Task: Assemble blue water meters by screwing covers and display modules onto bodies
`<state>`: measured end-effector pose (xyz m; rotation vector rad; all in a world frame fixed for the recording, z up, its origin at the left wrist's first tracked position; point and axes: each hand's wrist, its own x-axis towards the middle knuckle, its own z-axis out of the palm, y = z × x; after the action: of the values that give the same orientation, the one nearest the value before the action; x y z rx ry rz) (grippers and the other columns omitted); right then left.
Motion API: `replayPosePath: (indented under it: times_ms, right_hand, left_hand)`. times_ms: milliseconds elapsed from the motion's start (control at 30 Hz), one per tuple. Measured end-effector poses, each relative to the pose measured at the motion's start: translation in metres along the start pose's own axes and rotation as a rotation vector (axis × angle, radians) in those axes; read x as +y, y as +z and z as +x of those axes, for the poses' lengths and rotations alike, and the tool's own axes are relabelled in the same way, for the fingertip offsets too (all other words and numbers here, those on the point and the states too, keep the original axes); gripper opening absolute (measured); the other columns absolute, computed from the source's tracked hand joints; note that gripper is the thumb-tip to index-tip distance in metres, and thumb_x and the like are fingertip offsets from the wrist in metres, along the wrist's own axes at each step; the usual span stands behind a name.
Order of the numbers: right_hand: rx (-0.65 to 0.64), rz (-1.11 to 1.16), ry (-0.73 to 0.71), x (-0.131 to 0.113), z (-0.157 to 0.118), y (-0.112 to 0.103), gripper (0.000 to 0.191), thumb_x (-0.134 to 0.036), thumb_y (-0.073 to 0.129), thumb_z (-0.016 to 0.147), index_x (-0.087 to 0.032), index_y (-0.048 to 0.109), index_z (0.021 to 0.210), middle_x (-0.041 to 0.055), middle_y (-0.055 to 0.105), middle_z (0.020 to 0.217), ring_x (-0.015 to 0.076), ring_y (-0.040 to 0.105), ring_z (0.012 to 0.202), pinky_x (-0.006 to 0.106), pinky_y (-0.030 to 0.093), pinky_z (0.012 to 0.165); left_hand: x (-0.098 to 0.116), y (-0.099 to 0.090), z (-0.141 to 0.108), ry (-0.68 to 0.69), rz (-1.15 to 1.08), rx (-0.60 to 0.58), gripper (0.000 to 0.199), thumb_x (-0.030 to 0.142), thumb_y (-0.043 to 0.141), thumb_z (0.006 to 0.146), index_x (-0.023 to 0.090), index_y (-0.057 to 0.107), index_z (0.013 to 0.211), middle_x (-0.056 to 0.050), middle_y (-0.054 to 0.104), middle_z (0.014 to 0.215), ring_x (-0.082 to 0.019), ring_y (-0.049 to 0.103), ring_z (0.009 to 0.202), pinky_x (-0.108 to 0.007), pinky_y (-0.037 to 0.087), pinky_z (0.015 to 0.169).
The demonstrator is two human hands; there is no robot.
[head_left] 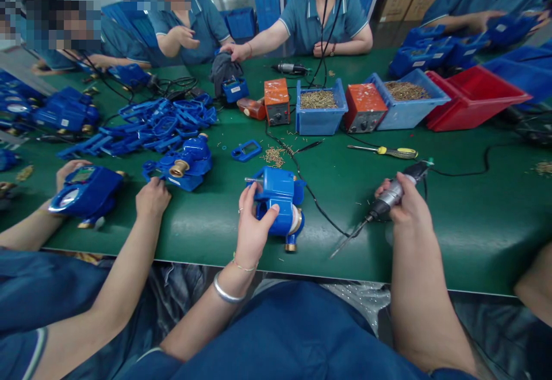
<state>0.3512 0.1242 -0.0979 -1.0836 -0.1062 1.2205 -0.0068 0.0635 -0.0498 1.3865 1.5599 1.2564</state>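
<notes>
My left hand [253, 225] is closed round the near left side of a blue water meter [280, 196], which rests on the green table with a brass pipe end toward me. In my right hand [407, 199] is a grey and black electric screwdriver [390, 195]; its long thin bit points down and left, to the right of the meter. Behind the meter lie a pile of small brass screws [275, 157] and a blue oval frame [246, 150].
A yellow-handled screwdriver [397, 152] lies behind my right hand. Farther back stand orange power boxes [276, 101], a blue bin of screws [321, 121] and red bins [470, 104]. A black cable [317, 202] crosses the table. At left, a co-worker's hands are at another meter [92, 190].
</notes>
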Motion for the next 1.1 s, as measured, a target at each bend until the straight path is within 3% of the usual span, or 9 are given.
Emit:
replayPosePath:
  times_ms: [167,300,400,567,667,767,867,967,1100]
  right_hand:
    - [-0.039,-0.458,-0.053,0.008,0.006,0.015,0.024,-0.012,0.076,0.067,-0.014,0.056,0.081,0.0036,0.06,0.07,0.017,0.062,0.064,0.026,0.055,0.052]
    - [0.074,-0.676,-0.323,0.024,0.002,0.027,0.04,-0.004,0.08,0.053,-0.017,0.053,0.08,0.0032,0.06,0.08,0.023,0.062,0.095,0.035,0.056,0.081]
    - [0.114,-0.78,-0.513,0.034,-0.006,0.036,0.048,-0.001,0.078,0.05,-0.017,0.054,0.088,0.0087,0.061,0.1,0.0271,0.05,0.121,0.047,0.043,0.104]
    - [0.021,-0.874,-0.668,0.043,-0.045,0.048,0.05,-0.009,0.082,0.051,-0.014,0.06,0.096,0.0169,0.057,0.126,0.0311,0.037,0.136,0.055,0.021,0.118]
    - [-0.198,-0.932,-0.599,0.054,-0.091,0.052,0.049,-0.033,0.081,0.066,-0.016,0.065,0.109,0.0154,0.054,0.135,0.0313,0.04,0.136,0.052,0.021,0.119]
    - [-0.418,-0.877,-0.333,0.073,-0.134,0.055,0.07,-0.052,0.067,0.08,-0.02,0.048,0.14,0.0109,0.045,0.146,0.0289,0.041,0.137,0.051,0.026,0.118]
    - [-0.415,-0.76,-0.191,0.091,-0.153,0.057,0.09,-0.055,0.069,0.078,-0.023,0.027,0.152,0.0088,0.04,0.151,0.0289,0.039,0.139,0.05,0.029,0.117]
    - [-0.393,-0.672,-0.174,0.1,-0.15,0.056,0.089,-0.052,0.067,0.08,-0.025,0.023,0.153,0.0064,0.043,0.149,0.0281,0.04,0.138,0.049,0.032,0.116]
    - [-0.393,-0.632,-0.174,0.106,-0.143,0.055,0.091,-0.047,0.067,0.079,-0.024,0.02,0.154,0.0064,0.044,0.148,0.0282,0.042,0.137,0.047,0.034,0.115]
  left_hand:
    - [0.03,0.009,-0.002,0.072,0.246,-0.166,0.075,0.043,0.069,0.079,0.022,0.037,0.143,-0.013,0.025,0.151,-0.032,0.029,0.142,-0.049,0.026,0.12]
    - [0.044,0.014,-0.007,0.142,0.358,-0.303,0.078,0.05,0.063,0.083,0.023,0.029,0.148,-0.015,0.015,0.153,-0.036,0.03,0.142,-0.054,0.03,0.117]
    - [0.049,0.014,-0.01,0.163,0.454,-0.344,0.085,0.057,0.061,0.083,0.022,0.024,0.15,-0.018,0.011,0.154,-0.039,0.035,0.138,-0.057,0.035,0.113]
    - [0.056,0.01,-0.011,0.215,0.602,-0.355,0.08,0.062,0.052,0.086,0.02,0.027,0.15,-0.019,0.019,0.151,-0.038,0.044,0.133,-0.055,0.042,0.109]
    - [0.062,0.011,-0.011,0.29,0.676,-0.37,0.07,0.057,0.048,0.09,0.023,0.03,0.149,-0.017,0.025,0.15,-0.035,0.051,0.126,-0.052,0.048,0.103]
    - [0.067,0.016,-0.01,0.373,0.762,-0.402,0.062,0.05,0.046,0.094,0.023,0.032,0.148,-0.017,0.03,0.149,-0.034,0.054,0.123,-0.05,0.051,0.099]
    - [0.074,0.018,-0.005,0.467,0.823,-0.43,0.06,0.043,0.046,0.095,0.024,0.029,0.149,-0.016,0.038,0.147,-0.033,0.057,0.119,-0.047,0.052,0.096]
    - [0.087,0.016,0.01,0.613,0.861,-0.359,0.066,0.043,0.051,0.093,0.024,0.025,0.151,-0.016,0.045,0.143,-0.033,0.057,0.118,-0.047,0.05,0.098]
    - [0.109,0.028,0.045,0.946,0.885,-0.504,0.093,0.048,0.068,0.081,0.012,0.02,0.151,-0.02,0.037,0.15,-0.037,0.032,0.141,-0.053,0.025,0.118]
